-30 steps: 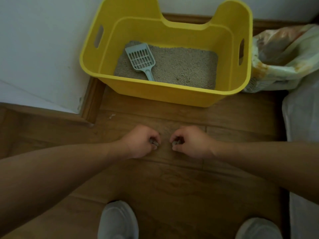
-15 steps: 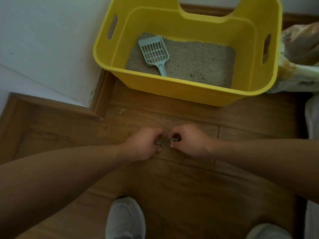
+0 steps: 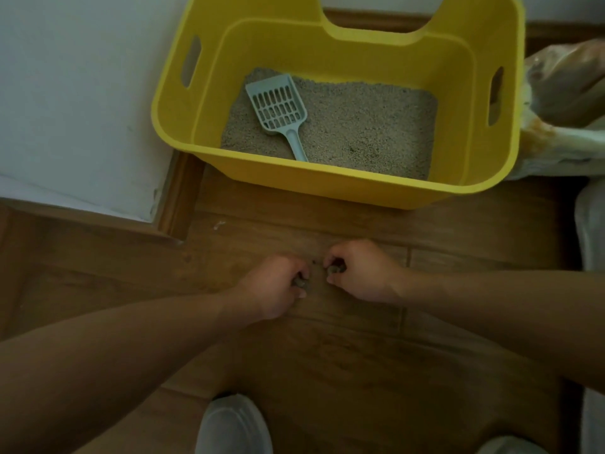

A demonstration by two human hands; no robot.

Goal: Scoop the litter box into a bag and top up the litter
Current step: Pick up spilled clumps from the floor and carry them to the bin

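Nearest, two pale shoes (image 3: 234, 427) stand on the wooden floor (image 3: 327, 371). Just beyond them both hands are curled low over the boards: the left hand (image 3: 278, 286) pinches a small grey clump (image 3: 299, 284) between thumb and fingers, and the right hand (image 3: 357, 270) pinches another grey clump (image 3: 335, 269), the two fists near each other but apart. A few dark specks lie on the floor between them.

The step looks like gathering spilled lumps by hand. Done well, it wants a light, closed pinch — these clumps probably crumble — and a short, level carry to the bag without tilting the fingers open.

Farther off, the yellow litter box (image 3: 327, 188) sits against the white wall (image 3: 82, 93), with grey litter (image 3: 366, 126) covering its floor and the pale slotted scoop (image 3: 278, 106) lying on the litter at the left, handle toward the near wall.

Hard to make out: the printed bag (image 3: 563, 103) at the right is cut off by the frame, so its opening is unseen — and whether it holds fresh litter or waste I cannot tell. A pale shape (image 3: 592, 231) at the right edge is unidentifiable.
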